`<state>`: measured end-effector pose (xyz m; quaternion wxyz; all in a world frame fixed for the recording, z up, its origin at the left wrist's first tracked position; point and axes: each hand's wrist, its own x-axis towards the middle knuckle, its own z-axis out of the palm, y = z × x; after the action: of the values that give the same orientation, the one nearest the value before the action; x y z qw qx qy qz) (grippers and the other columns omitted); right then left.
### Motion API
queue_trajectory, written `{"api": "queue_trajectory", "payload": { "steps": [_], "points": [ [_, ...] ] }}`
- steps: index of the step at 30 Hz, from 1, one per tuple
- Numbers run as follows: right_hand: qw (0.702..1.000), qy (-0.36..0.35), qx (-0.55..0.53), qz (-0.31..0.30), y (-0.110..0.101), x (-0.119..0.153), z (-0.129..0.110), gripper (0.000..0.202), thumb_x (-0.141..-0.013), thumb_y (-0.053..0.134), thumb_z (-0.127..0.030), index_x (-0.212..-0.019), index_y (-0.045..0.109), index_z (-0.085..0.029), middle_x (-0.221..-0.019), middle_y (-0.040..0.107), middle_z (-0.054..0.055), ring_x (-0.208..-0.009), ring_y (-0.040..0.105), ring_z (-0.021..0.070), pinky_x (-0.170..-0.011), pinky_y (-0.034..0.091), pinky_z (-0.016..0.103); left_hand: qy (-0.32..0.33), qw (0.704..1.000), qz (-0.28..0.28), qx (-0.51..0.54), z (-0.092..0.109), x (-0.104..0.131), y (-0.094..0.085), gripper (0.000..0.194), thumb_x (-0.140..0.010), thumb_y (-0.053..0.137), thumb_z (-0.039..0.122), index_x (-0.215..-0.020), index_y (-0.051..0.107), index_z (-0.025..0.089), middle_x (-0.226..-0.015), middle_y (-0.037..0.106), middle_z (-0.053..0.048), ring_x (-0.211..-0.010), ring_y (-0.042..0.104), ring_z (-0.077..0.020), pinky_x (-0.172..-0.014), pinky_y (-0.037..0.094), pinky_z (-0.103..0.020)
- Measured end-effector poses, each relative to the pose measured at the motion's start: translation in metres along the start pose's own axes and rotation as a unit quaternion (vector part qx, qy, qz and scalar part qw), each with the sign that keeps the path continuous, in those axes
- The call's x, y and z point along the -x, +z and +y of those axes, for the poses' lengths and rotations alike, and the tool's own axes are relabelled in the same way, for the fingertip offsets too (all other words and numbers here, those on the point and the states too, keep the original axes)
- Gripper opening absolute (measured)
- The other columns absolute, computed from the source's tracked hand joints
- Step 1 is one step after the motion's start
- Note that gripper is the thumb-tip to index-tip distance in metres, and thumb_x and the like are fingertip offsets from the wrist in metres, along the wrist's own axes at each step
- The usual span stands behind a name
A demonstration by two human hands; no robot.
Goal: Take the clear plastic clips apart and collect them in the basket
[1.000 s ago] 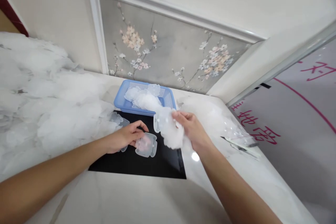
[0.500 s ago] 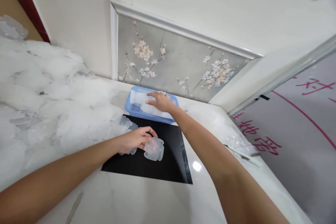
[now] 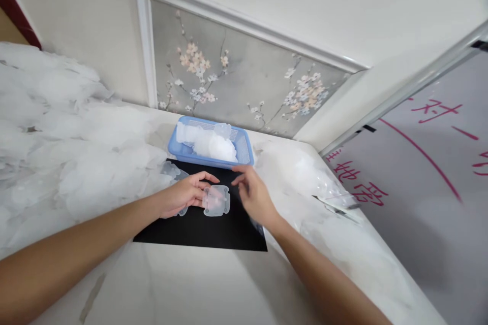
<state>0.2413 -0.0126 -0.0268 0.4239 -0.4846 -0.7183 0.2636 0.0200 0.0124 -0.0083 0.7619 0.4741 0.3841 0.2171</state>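
A translucent plastic piece (image 3: 216, 201) with scalloped edges is held at its left side by my left hand (image 3: 183, 195), above the black mat (image 3: 198, 233). More clear pieces (image 3: 172, 170) lie at the mat's left edge, partly behind that hand. My right hand (image 3: 255, 194) hovers over the mat's right part, fingers curled but apart, with nothing visible between them. Just behind the mat stands a blue basket (image 3: 244, 150) holding a row of stacked translucent pieces (image 3: 208, 142).
A large heap of translucent pieces (image 3: 76, 147) covers the left of the marble table (image 3: 183, 284). Clear plastic bags (image 3: 301, 167) lie at the right. Behind is a wall with a framed floral panel (image 3: 244, 71); a whiteboard (image 3: 430, 172) with red writing stands on the right.
My right hand has left the basket and come back over the mat, uncovering the stacked pieces. My left hand still holds its piece. The view has shifted slightly.
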Motion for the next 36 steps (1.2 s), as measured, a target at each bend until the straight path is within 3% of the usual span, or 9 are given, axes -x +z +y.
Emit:
{"api": "queue_trajectory", "payload": {
  "steps": [5,9,13,20,24,27,30,32,36],
  "points": [
    [0.985,0.066,-0.149,-0.055,0.019,0.040,0.004,0.059,-0.085,0.049,-0.013,-0.140,0.031,-0.026,-0.113,0.062,0.008,-0.083,0.064,0.0154,-0.079,0.054,0.036,0.017,0.999,0.020,-0.026,0.005,0.003,0.013,0.041,-0.073,0.065,0.016,-0.112,0.054,0.022,-0.097,0.069,-0.002,-0.091,0.068,-0.0183,-0.086,0.053,-0.034],
    [0.957,0.129,-0.259,-0.007,0.020,0.031,-0.002,0.037,-0.089,0.052,-0.029,-0.125,0.043,-0.026,-0.116,0.059,0.007,-0.081,0.062,0.0142,-0.073,0.053,0.031,0.033,0.996,0.046,-0.065,0.007,0.006,0.022,0.037,-0.077,0.064,0.020,-0.112,0.053,0.023,-0.098,0.067,-0.001,-0.089,0.067,-0.0172,-0.080,0.053,-0.031],
    [0.927,0.210,-0.310,-0.028,0.019,0.026,-0.012,0.038,-0.083,0.066,-0.046,-0.110,0.050,-0.024,-0.081,0.058,-0.002,-0.066,0.057,0.0141,-0.055,0.048,0.026,0.075,0.991,0.035,-0.106,0.006,0.009,0.030,0.034,-0.083,0.059,0.023,-0.116,0.049,0.024,-0.106,0.066,-0.002,-0.089,0.066,-0.0179,-0.078,0.052,-0.032],
    [0.878,0.220,-0.415,-0.093,0.011,0.037,-0.031,0.043,-0.072,0.079,-0.037,-0.105,0.054,-0.024,-0.080,0.061,-0.003,-0.060,0.056,0.0106,-0.053,0.047,0.023,0.137,0.956,0.040,-0.256,0.008,0.032,0.046,0.034,-0.094,0.047,0.024,-0.127,0.041,0.028,-0.106,0.064,-0.003,-0.082,0.067,-0.0172,-0.075,0.049,-0.031],
    [0.843,0.251,-0.439,-0.184,0.001,0.045,-0.045,0.047,-0.072,0.079,-0.028,-0.111,0.052,-0.025,-0.088,0.067,-0.001,-0.068,0.068,0.0146,-0.063,0.054,0.027,0.130,0.947,0.050,-0.288,0.011,0.052,0.046,0.036,-0.095,0.046,0.024,-0.130,0.039,0.029,-0.100,0.064,-0.001,-0.076,0.065,-0.0152,-0.071,0.048,-0.028],
    [0.798,0.281,-0.417,-0.332,-0.003,0.060,-0.059,0.056,-0.066,0.081,-0.021,-0.115,0.053,-0.026,-0.080,0.067,-0.003,-0.063,0.068,0.0162,-0.054,0.052,0.025,0.140,0.935,0.093,-0.312,0.017,0.066,0.038,0.036,-0.095,0.046,0.027,-0.131,0.040,0.029,-0.097,0.063,0.000,-0.073,0.063,-0.0146,-0.070,0.048,-0.028],
    [0.817,0.225,-0.278,-0.453,-0.002,0.081,-0.073,0.009,-0.079,0.072,-0.025,-0.081,0.064,-0.022,-0.058,0.058,-0.006,-0.047,0.056,0.0117,-0.047,0.044,0.022,0.161,0.929,0.138,-0.305,0.025,0.077,0.031,0.036,-0.095,0.048,0.033,-0.130,0.040,0.028,-0.103,0.062,-0.002,-0.076,0.065,-0.0166,-0.071,0.050,-0.029],
    [0.860,0.123,-0.187,-0.459,-0.002,0.092,-0.082,0.019,-0.088,0.061,-0.021,-0.069,0.065,-0.020,-0.062,0.062,-0.003,-0.055,0.060,0.0123,-0.057,0.047,0.022,0.166,0.927,0.153,-0.299,0.027,0.082,0.028,0.036,-0.094,0.048,0.034,-0.129,0.041,0.029,-0.105,0.061,-0.002,-0.077,0.066,-0.0167,-0.072,0.050,-0.029],
    [0.876,-0.044,-0.135,-0.461,-0.003,0.099,-0.093,0.015,-0.085,0.067,-0.015,-0.098,0.070,-0.021,-0.110,0.068,0.006,-0.099,0.067,0.0162,-0.093,0.048,0.025,0.171,0.931,0.161,-0.281,0.021,0.084,0.029,0.036,-0.093,0.049,0.030,-0.129,0.043,0.030,-0.104,0.060,-0.001,-0.073,0.065,-0.0140,-0.074,0.051,-0.029]
  ]
}}
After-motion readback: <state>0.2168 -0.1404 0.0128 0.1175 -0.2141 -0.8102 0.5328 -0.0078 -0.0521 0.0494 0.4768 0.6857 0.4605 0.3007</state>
